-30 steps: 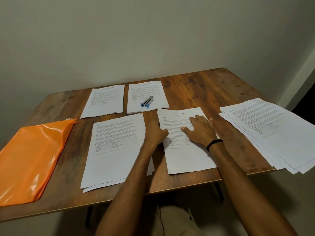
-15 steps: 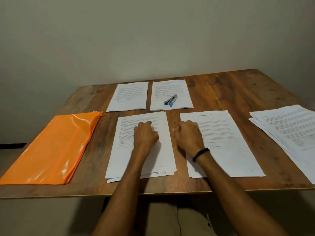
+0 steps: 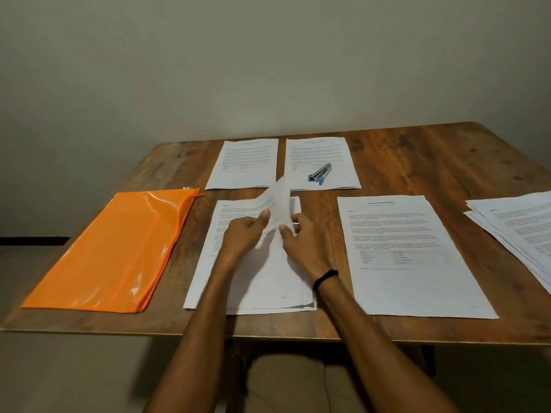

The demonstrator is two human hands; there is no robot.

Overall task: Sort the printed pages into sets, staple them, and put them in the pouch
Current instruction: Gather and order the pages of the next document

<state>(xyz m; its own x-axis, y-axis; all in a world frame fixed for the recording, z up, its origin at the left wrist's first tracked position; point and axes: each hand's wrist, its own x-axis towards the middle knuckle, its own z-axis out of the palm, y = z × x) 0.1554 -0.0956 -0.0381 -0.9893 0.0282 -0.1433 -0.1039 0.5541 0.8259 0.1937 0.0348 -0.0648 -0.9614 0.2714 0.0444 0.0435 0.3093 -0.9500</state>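
Seemingly mid-sort: left hand [image 3: 243,234] and right hand [image 3: 304,241] pinch a page [image 3: 278,201] near the stapler [image 3: 319,175], heap [image 3: 512,228] far right of it unsorted, pouch [image 3: 119,248] unfilled

Your worktop [image 3: 417,150] carries five groups of printed pages: far-left set [image 3: 243,163], far-right set [image 3: 319,150], near-left set [image 3: 208,275], near-middle set [image 3: 417,281] and one fanned stack [image 3: 521,231] at the right edge. You also have one stapler [image 3: 320,173] and one orange pouch [image 3: 113,251]. Your two hands, left hand [image 3: 243,234] and right hand [image 3: 304,239], have one lifted sheet [image 3: 278,201] between them, and there is one black wristband [image 3: 325,278].
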